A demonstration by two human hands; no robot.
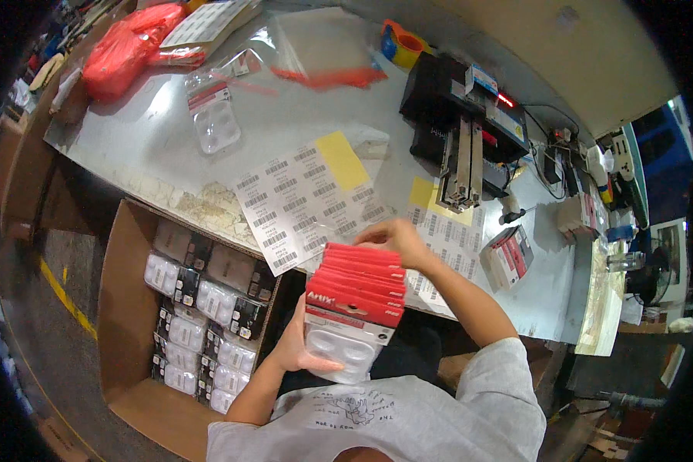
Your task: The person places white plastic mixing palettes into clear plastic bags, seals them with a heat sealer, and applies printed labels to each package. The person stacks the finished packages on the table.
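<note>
My left hand [291, 343] is closed around a fanned stack of blister packs [346, 343], held upright in front of my chest. The packs have red card tops with a hanging hole and clear plastic domes below. Just behind the stack's upper edge is my right hand [399, 240], its fingers bent and drawn together. Whatever may be between those fingertips is too small to make out. Under and beyond that hand, a sheet of barcode labels [289, 196] with a bare yellow strip lies on the table. A second label sheet [446, 235] lies partly behind my right forearm.
An open carton [122, 308] of similar packs stands at my left. The metal table [154, 146] bears a single blister pack [214, 123], clear bags [323, 42], a red bag [127, 50], a tape roll [403, 45], a black machine [439, 88] and a pack stack [508, 258].
</note>
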